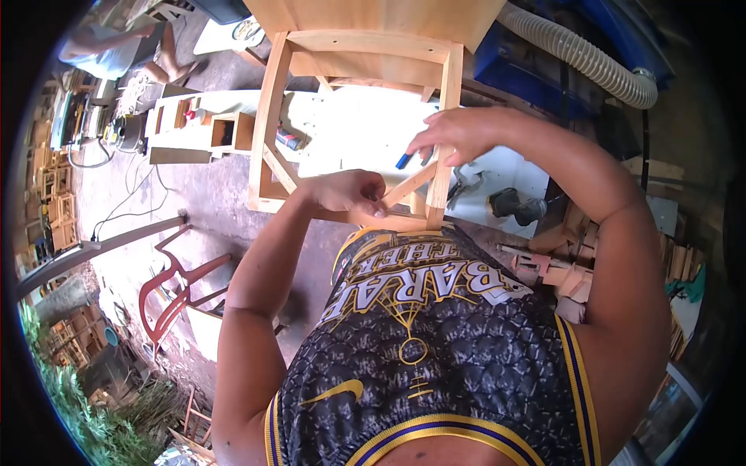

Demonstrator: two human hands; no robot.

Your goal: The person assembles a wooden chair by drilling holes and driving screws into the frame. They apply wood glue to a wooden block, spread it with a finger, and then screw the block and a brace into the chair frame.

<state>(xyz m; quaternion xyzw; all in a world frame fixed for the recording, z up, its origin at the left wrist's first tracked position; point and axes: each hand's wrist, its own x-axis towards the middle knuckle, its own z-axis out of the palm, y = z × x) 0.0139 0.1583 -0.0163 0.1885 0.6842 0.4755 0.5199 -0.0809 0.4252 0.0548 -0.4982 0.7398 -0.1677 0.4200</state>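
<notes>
In front of my body stands a light wooden chair frame (350, 40) with diagonal braces at its near corners. My left hand (348, 193) is at the near rail (404, 220), its fingers curled and pinched together beside the brace; I cannot tell what is between them. My right hand (470, 133) reaches over the right side rail, fingers apart and pointing to the left. Just below its fingertips, a blue-ended tool (403, 161) shows against the bright white tabletop (342, 124).
A red and dark power tool (289, 138) lies left on the tabletop, near a small wooden box (231, 132). Dark tools (517, 208) rest at the right. A ribbed hose (583, 54) runs upper right. A red chair (167, 295) stands lower left; another person (116, 50) is upper left.
</notes>
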